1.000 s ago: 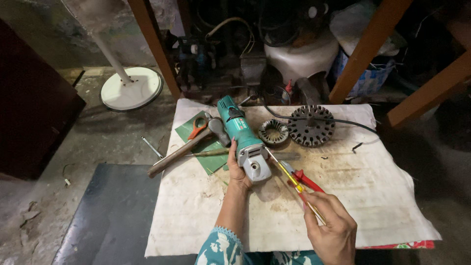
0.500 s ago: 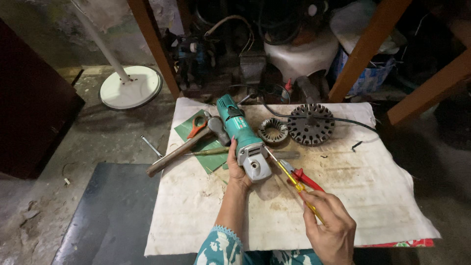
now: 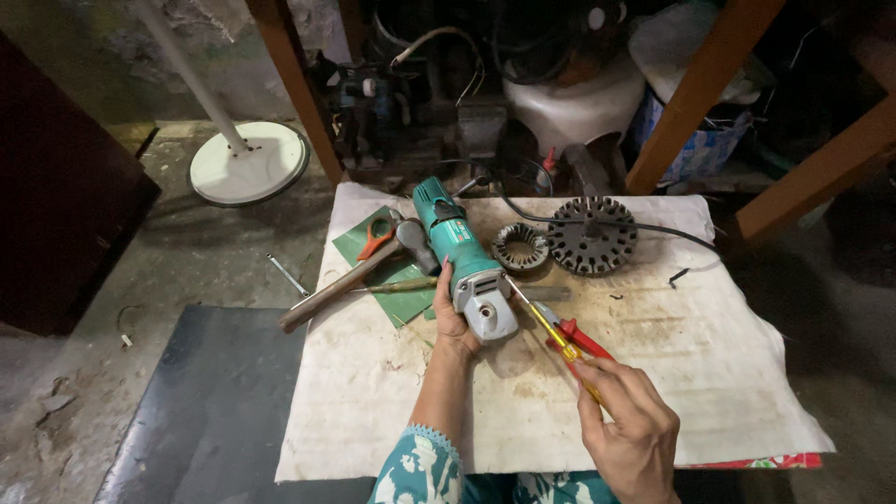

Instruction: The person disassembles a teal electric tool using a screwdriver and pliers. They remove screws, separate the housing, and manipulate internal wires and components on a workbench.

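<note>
Head view: a person works over a stained white cloth [image 3: 597, 411] at mid-frame.
Step in hand: a judgement — loosening a screw on the grinder's grey head.
Grinder [image 3: 464, 259]: centre of frame, lying flat, its green body pointing to the upper left.
Left hand [image 3: 454, 317]: fingers clamped on the head, the forearm coming straight up from the lower edge.
Right hand [image 3: 627, 422]: lower right, closed on a yellow screwdriver [image 3: 551, 327] — the tip meets the head.
Next move: likely calls for a steady turn with the tip seated.
Nearby: hammer [image 3: 350, 275] at left, ringed motor core [image 3: 592, 234] at upper right.
</note>
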